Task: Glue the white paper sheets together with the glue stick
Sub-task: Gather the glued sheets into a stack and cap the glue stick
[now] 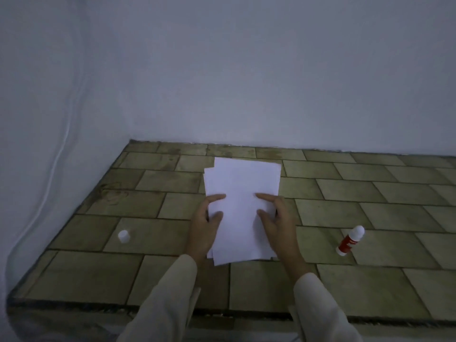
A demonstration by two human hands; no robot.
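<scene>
A loose stack of white paper sheets (243, 191) lies on the tiled surface, its edges slightly out of line. My left hand (206, 225) rests on the stack's left edge, thumb and forefinger spread flat on the top sheet. My right hand (277, 218) presses on the right side the same way. Both hands hold the stack at its sides. A glue stick (350, 240) with a red label lies on its side to the right, apart from the paper. Its small white cap (123, 236) stands alone to the left.
The tiled surface (370, 193) is tan with dark seams and meets a pale wall (246, 82) at the back and left. Its front edge (74, 306) runs near the bottom. A white cable (53, 169) hangs on the left wall.
</scene>
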